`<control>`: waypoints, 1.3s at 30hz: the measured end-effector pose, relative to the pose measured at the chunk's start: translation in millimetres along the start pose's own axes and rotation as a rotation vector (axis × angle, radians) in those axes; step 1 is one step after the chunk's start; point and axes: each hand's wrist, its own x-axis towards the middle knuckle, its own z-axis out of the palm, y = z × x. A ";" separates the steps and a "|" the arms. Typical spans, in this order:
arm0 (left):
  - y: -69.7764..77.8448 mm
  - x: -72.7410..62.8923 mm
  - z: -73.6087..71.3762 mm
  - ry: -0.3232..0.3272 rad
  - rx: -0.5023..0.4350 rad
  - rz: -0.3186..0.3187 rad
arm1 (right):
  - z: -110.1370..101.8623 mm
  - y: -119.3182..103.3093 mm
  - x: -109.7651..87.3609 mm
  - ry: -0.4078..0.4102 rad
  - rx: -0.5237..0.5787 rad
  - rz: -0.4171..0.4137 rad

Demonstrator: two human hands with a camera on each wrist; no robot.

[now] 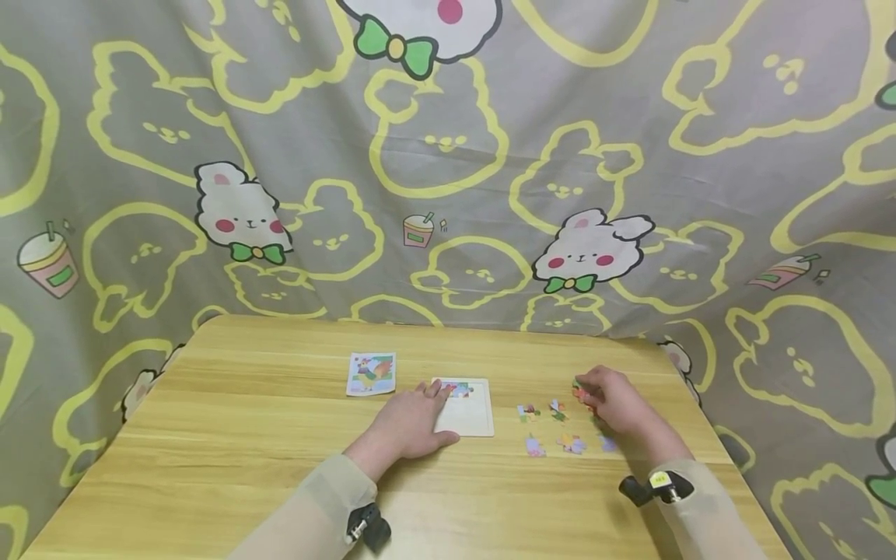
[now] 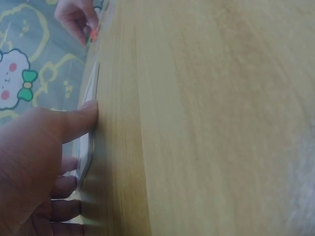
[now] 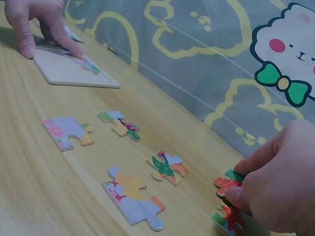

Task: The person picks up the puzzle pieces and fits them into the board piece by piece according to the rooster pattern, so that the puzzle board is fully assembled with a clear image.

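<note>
My left hand (image 1: 409, 422) rests on the left side of a white puzzle tray (image 1: 476, 420), its thumb at the near edge. Its fingertips touch joined puzzle pieces (image 1: 460, 390) in the tray's far left corner. Over on the right, my right hand (image 1: 616, 397) pinches a red and green puzzle piece (image 3: 229, 186) between thumb and fingers. Just under that hand, another red and green piece (image 3: 227, 217) lies partly hidden. Between the tray and this hand are several loose pieces, among them a lilac one with pink flowers (image 3: 61, 132) and a green patterned one (image 3: 167, 168).
A printed picture card (image 1: 371, 373) of a colourful bird lies left of the tray. The wooden table (image 1: 210, 435) ends at a grey curtain (image 1: 448, 288) with cartoon prints, which hangs behind and along both sides.
</note>
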 end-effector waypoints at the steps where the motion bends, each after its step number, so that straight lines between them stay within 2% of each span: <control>1: 0.0 -0.1 0.0 -0.002 0.000 0.000 | 0.3 -0.1 0.0 -0.005 -0.001 -0.005; 14: 0.4 -1.5 -0.3 -0.002 -0.003 0.003 | 2.9 7.5 -2.8 0.043 0.006 0.007; 23: 0.6 -1.9 -1.0 0.006 -0.019 -0.005 | 8.3 -9.2 -1.5 0.107 -0.032 -0.075; 28: 0.3 -2.1 -0.4 0.002 -0.025 -0.008 | 15.8 -18.2 4.0 0.099 -0.024 -0.101; 34: 0.0 -2.7 -1.1 0.002 -0.019 -0.010 | 24.5 -28.2 11.9 0.076 0.034 -0.161; 39: -0.1 -2.3 -1.0 0.002 -0.013 -0.005 | 31.9 -38.1 18.0 0.052 0.081 -0.135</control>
